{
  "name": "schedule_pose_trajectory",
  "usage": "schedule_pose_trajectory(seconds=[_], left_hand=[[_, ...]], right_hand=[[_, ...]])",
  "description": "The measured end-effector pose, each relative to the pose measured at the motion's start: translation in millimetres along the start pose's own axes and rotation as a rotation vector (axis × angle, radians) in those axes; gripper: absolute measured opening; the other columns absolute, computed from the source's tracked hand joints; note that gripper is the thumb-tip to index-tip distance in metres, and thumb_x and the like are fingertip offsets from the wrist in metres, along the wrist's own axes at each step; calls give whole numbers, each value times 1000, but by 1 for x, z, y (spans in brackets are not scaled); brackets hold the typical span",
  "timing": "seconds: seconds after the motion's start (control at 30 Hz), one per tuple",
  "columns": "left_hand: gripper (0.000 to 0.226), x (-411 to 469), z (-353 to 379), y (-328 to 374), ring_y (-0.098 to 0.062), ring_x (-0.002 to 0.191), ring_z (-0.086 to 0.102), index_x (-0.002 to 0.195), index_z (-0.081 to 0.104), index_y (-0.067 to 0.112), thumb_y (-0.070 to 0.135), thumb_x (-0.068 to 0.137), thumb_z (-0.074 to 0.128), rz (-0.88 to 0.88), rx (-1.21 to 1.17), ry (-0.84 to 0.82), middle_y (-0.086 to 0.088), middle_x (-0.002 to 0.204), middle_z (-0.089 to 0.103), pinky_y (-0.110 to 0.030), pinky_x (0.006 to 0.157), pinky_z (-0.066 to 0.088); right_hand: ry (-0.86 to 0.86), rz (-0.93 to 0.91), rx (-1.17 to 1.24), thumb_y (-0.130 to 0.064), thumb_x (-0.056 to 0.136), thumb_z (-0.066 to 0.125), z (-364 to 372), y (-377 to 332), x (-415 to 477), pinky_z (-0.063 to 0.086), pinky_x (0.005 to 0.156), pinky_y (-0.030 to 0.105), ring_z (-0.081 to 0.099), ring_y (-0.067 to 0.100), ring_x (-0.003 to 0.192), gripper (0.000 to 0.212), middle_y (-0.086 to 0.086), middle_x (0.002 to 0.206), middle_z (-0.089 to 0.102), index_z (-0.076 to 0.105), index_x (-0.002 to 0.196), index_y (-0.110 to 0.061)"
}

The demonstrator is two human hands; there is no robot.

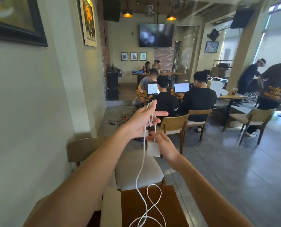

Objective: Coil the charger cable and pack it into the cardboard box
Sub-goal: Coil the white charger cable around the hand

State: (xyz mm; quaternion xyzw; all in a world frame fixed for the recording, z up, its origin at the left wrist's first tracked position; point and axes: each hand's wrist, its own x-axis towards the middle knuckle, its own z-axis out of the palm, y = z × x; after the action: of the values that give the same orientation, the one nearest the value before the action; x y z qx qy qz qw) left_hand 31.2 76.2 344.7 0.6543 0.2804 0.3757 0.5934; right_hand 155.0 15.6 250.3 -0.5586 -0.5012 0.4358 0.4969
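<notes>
My left hand (143, 119) is raised in front of me with loops of the white charger cable (142, 169) hung over its fingers. Just below it, my right hand (162, 145) pinches a strand of the cable beside the white charger brick (152, 149), which dangles under the loops. The rest of the cable hangs down and lies in loose curls on the brown table (169, 203). A beige cardboard flap (111, 208) shows at the table's left side; the box itself is mostly hidden by my left arm.
A padded wooden chair (87, 149) stands right behind the table, by the wall on the left. More chairs (175, 125) and tables with seated people and laptops fill the room ahead. Two people stand at the far right.
</notes>
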Motion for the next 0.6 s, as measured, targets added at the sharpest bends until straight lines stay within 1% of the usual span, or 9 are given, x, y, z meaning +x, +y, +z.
schedule_pose_trajectory(seconds=[0.13, 0.2, 0.27, 0.33, 0.4, 0.47, 0.5, 0.53, 0.6], left_hand=[[61, 10, 2, -1, -17, 106, 74, 158, 7, 49, 44, 106, 39, -24, -69, -66, 2, 134, 68, -34, 93, 56], [61, 11, 4, -1, -21, 108, 74, 153, 0, 59, 45, 106, 37, -56, -27, -112, -5, 150, 53, -49, 110, 45], [62, 10, 7, -3, -19, 103, 75, 152, -4, 59, 47, 106, 35, -62, 101, -97, -6, 140, 63, -54, 117, 35], [61, 12, 9, -8, -19, 94, 78, 153, -5, 57, 49, 106, 33, -59, 152, -14, 5, 109, 79, -52, 113, 41], [62, 17, 7, -11, -18, 86, 79, 154, -4, 55, 53, 105, 33, -83, 172, 61, 8, 92, 81, -42, 100, 53], [67, 19, 3, -12, -13, 75, 78, 158, 1, 48, 61, 101, 33, -120, 222, 86, 4, 89, 81, -30, 81, 52], [70, 20, 1, -11, -13, 72, 77, 160, 8, 40, 65, 99, 33, -147, 220, 76, -5, 93, 81, -30, 78, 52], [74, 19, -1, -10, -15, 69, 77, 161, 17, 30, 66, 98, 34, -175, 184, 56, -18, 98, 79, -32, 78, 55], [75, 14, -5, -7, -15, 58, 74, 154, 36, 17, 65, 98, 35, -207, 96, 25, -35, 103, 72, -37, 76, 63]], right_hand=[[-133, -114, -116, -33, 102, 40, 2, -1, -2, 35, 113, 40, 52, 13, 132, 44, -12, 140, 62, 55, 143, -41], [-154, -115, -195, -36, 102, 36, 1, -1, -1, 29, 120, 42, 44, 14, 142, 51, -10, 152, 53, 48, 151, -38], [-151, -92, -259, -47, 101, 33, 2, -2, -4, 26, 122, 44, 41, 16, 144, 54, -7, 155, 50, 48, 151, -36], [-179, -88, -264, -53, 100, 36, 2, -4, -9, 32, 119, 45, 50, 16, 134, 46, -7, 142, 60, 65, 131, -35], [-219, -105, -274, -47, 102, 41, 3, -7, -15, 37, 115, 46, 60, 17, 118, 37, 1, 120, 71, 72, 103, -27], [-262, -121, -272, -40, 109, 40, 0, -9, -21, 41, 112, 48, 67, 25, 106, 36, 15, 104, 75, 64, 94, -19], [-282, -135, -240, -38, 111, 39, -3, -10, -23, 44, 110, 49, 69, 30, 98, 36, 18, 93, 72, 61, 94, -16], [-298, -154, -195, -37, 111, 39, -6, -10, -25, 48, 106, 52, 68, 32, 86, 35, 17, 80, 66, 59, 95, -14], [-297, -169, -117, -37, 110, 42, -12, -8, -26, 53, 97, 53, 55, 20, 68, 35, 5, 70, 50, 61, 99, -10]])
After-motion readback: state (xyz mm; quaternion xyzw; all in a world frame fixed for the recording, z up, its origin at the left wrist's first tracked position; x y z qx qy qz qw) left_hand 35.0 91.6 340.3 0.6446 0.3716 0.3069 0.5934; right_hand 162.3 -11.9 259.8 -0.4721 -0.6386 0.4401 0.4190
